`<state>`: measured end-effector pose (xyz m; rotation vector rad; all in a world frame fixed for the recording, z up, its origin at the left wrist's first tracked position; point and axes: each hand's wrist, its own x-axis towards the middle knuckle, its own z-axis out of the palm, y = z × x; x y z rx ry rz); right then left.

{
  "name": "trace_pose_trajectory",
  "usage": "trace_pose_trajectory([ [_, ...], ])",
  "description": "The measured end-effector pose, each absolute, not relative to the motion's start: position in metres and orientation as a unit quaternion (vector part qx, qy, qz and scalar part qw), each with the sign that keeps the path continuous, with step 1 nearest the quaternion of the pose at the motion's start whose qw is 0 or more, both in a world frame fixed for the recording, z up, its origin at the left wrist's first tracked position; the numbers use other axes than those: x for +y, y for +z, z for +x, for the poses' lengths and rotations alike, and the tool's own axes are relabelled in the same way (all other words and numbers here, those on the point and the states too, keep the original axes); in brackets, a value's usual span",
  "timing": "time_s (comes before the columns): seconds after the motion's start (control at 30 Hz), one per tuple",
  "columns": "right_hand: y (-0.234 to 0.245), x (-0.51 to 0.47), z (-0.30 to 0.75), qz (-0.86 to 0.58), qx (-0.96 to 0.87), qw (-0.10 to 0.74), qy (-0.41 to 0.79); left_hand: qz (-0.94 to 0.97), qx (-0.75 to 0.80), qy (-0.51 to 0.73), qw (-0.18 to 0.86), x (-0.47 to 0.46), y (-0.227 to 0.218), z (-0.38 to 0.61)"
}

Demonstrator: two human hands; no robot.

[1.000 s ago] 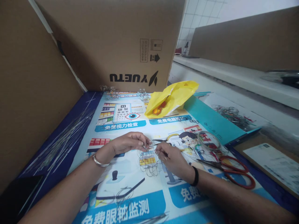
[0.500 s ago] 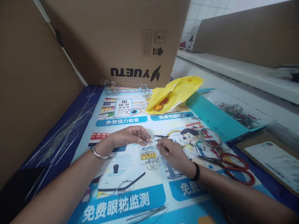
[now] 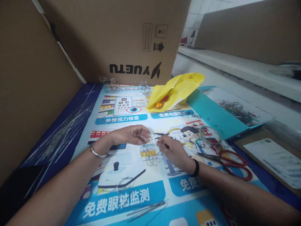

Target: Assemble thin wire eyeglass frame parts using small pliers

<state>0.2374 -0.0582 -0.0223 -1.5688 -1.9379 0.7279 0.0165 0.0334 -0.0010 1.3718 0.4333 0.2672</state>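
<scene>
Over the middle of the printed sheet, a piece of looped thin wire [image 3: 152,157] hangs between my two hands. My left hand [image 3: 137,134] pinches its upper left part between thumb and fingers. My right hand [image 3: 173,152] is closed at the wire's right side, thumb against the fingers. Whether it also grips a separate strand is too fine to make out. Just behind the right hand lie pliers with yellow handles [image 3: 174,130], partly covered. Red-handled scissors [image 3: 231,161] rest to the right of my right wrist.
Straight wires [image 3: 63,135] lie along the left side. Beyond my hands is a yellow bag [image 3: 176,91]; a teal box lid [image 3: 211,116] and a tangled wire heap [image 3: 237,111] are at right. A cardboard box [image 3: 105,37] stands at the back. More wire pieces [image 3: 124,185] lie in front.
My left hand's fingers have shifted slightly at the wire's upper edge. The right hand stays by the wire's right side. The whole view has moved a little.
</scene>
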Motion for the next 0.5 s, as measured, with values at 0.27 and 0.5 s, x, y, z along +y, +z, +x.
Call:
trace_pose_trajectory([
  [0.27, -0.0218, -0.0588, 0.237, -0.591, -0.717, 0.257, 0.265, 0.671, 0.214, 0.087, 0.705, 0.0352, -0.0016, 0.0123],
  [0.5, -0.023, -0.0572, 0.2387, -0.608, -0.707, 0.268, 0.243, 0.676, 0.216, 0.096, 0.697, 0.0368, -0.0087, 0.0116],
])
